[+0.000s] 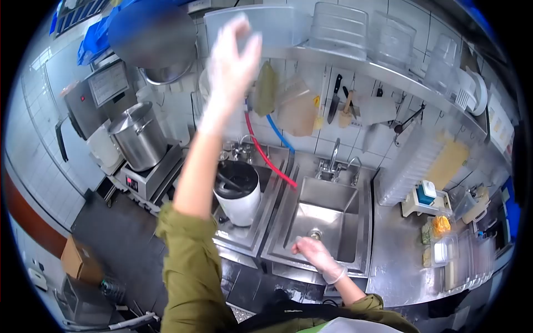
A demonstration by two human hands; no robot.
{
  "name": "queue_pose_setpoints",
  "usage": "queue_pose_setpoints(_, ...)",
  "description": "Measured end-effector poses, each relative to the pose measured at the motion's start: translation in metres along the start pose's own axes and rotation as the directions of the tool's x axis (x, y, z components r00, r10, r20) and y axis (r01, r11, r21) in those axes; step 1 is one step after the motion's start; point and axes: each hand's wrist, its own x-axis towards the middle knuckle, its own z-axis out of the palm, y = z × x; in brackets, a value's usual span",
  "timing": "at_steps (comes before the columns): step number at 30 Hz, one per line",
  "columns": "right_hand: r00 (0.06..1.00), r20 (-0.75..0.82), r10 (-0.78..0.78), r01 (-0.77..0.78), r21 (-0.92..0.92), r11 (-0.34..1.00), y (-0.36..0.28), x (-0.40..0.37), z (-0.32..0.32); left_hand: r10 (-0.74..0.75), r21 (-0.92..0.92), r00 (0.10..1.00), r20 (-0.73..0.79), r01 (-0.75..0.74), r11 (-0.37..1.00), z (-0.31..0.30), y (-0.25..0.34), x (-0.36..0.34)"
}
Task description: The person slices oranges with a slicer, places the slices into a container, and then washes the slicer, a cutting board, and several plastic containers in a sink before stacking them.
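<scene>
My left hand (236, 66), in a clear glove, is raised high in front of the shelf, blurred by motion. Its thumb and fingers are apart and nothing shows in them. Behind its fingertips a large translucent bin (272, 28) stands on the shelf. Low over the front edge of the steel sink (333, 194) is my right hand (316, 253), also gloved, its fingers curled in with no object visible. Just beyond that hand lies the sink drain (316, 233). A white bucket-like container with a black top (239, 194) stands in the left basin, below my raised forearm.
Clear containers (338, 28) line the metal shelf (333, 54). A knife (335, 99) and utensils hang on the wall. Red (266, 155) and blue hoses hang by the taps (332, 161). A lidded steel pot (139, 136) sits left on a cooker. Food tubs (441, 241) stand right.
</scene>
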Motion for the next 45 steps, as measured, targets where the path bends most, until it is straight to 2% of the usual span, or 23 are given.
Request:
queue_pose_setpoints(1,0.998,-0.057,0.027,-0.027,0.009,1.0,0.001,0.008,-0.007,0.173,0.238,0.985,-0.006,-0.166,0.957,0.005,-0.013,0.039)
queue_pose_setpoints(2,0.995,-0.097,-0.014,0.017,0.031,0.999,-0.007,0.016,-0.009,0.396,0.395,0.917,0.045,-0.38,0.836,0.012,-0.022,0.071)
queue_pose_setpoints(3,0.989,-0.136,-0.05,0.058,0.05,0.997,-0.018,0.024,-0.014,0.276,0.459,0.932,0.235,-0.357,0.813,0.014,-0.043,0.092)
queue_pose_setpoints(5,0.98,-0.173,-0.102,0.089,-0.082,0.993,-0.043,0.04,-0.027,-0.028,0.609,0.82,0.571,-0.401,0.684,0.019,-0.06,0.11)
queue_pose_setpoints(7,0.936,-0.187,-0.299,0.286,-0.095,0.953,-0.067,0.062,-0.041,-0.091,0.524,0.79,0.606,-0.31,0.793,0.023,-0.077,0.123)
queue_pose_setpoints(8,0.924,-0.209,-0.319,0.291,-0.155,0.944,-0.081,0.071,-0.047,-0.12,0.48,0.764,0.634,-0.266,0.836,0.024,-0.081,0.127)
queue_pose_setpoints(9,0.912,-0.232,-0.338,0.291,-0.214,0.932,-0.092,0.079,-0.054,-0.128,0.472,0.761,0.637,-0.253,0.844,0.023,-0.085,0.13)
queue_pose_setpoints(10,0.913,-0.251,-0.321,0.303,-0.108,0.947,-0.095,0.091,-0.06,-0.13,0.466,0.763,0.634,-0.241,0.851,0.019,-0.082,0.134)
queue_pose_setpoints(11,0.899,-0.277,-0.338,0.326,-0.092,0.941,-0.106,0.1,-0.061,-0.14,0.46,0.765,0.629,-0.22,0.86,0.012,-0.078,0.135)
queue_pose_setpoints(18,0.802,-0.236,-0.549,0.507,-0.216,0.834,-0.165,0.17,-0.076,0.088,0.292,0.81,0.579,-0.308,0.905,-0.054,-0.051,0.115)
queue_pose_setpoints(22,0.659,-0.188,-0.728,0.672,-0.289,0.682,-0.237,0.183,-0.06,0.046,0.163,0.842,0.538,-0.158,0.974,-0.088,-0.025,0.092)
queue_pose_setpoints(24,0.584,-0.29,-0.758,0.64,-0.409,0.65,-0.279,0.18,-0.047,0.023,0.12,0.854,0.519,-0.1,0.988,-0.101,-0.019,0.076)
queue_pose_setpoints(26,0.385,-0.214,-0.898,0.72,-0.539,0.437,-0.318,0.187,-0.039,0.215,0.181,0.802,0.557,-0.37,0.911,-0.115,-0.011,0.067)
queue_pose_setpoints(27,0.293,-0.177,-0.94,0.713,-0.614,0.338,-0.336,0.189,-0.035,0.265,0.194,0.817,0.512,-0.41,0.891,-0.119,-0.004,0.059)
queue_pose_setpoints(29,0.299,-0.114,-0.947,0.67,-0.682,0.294,-0.379,0.187,-0.018,0.275,0.227,0.82,0.502,-0.431,0.873,-0.129,0.004,0.043)
queue_pose_setpoints(30,0.268,0.008,-0.963,0.621,-0.766,0.167,-0.397,0.189,-0.011,0.237,0.259,0.82,0.521,-0.417,0.871,-0.133,0.006,0.034)
queue_pose_setpoints(33,0.265,0.359,-0.895,0.666,-0.739,-0.1,-0.438,0.221,0.003,0.207,0.31,0.811,0.548,-0.426,0.85,-0.136,0.003,0.013)
queue_pose_setpoints(36,0.658,0.359,-0.663,0.587,-0.795,0.152,-0.455,0.262,0.036,0.216,0.294,0.812,0.542,-0.423,0.857,-0.136,-0.003,0.0)
queue_pose_setpoints(37,0.783,0.415,-0.463,0.531,-0.833,0.152,-0.455,0.265,0.052,0.221,0.285,0.811,0.542,-0.425,0.859,-0.135,-0.005,-0.003)
queue_pose_setpoints(39,0.853,0.432,-0.293,0.376,-0.898,-0.23,-0.432,0.294,0.069,0.244,0.28,0.812,0.53,-0.439,0.854,-0.135,-0.009,-0.01)
queue_pose_setpoints(41,0.968,0.245,0.044,0.248,-0.933,-0.26,-0.415,0.289,0.091,0.261,0.271,0.798,0.544,-0.462,0.845,-0.136,-0.009,-0.016)
queue_pose_setpoints(44,0.945,0.106,0.309,0.164,-0.972,-0.17,-0.412,0.293,0.105,0.257,0.273,0.781,0.57,-0.474,0.837,-0.14,-0.01,-0.027)
queue_pose_setpoints(45,0.941,0.105,0.32,0.155,-0.979,-0.132,-0.412,0.292,0.106,0.264,0.267,0.776,0.573,-0.481,0.835,-0.14,-0.013,-0.029)
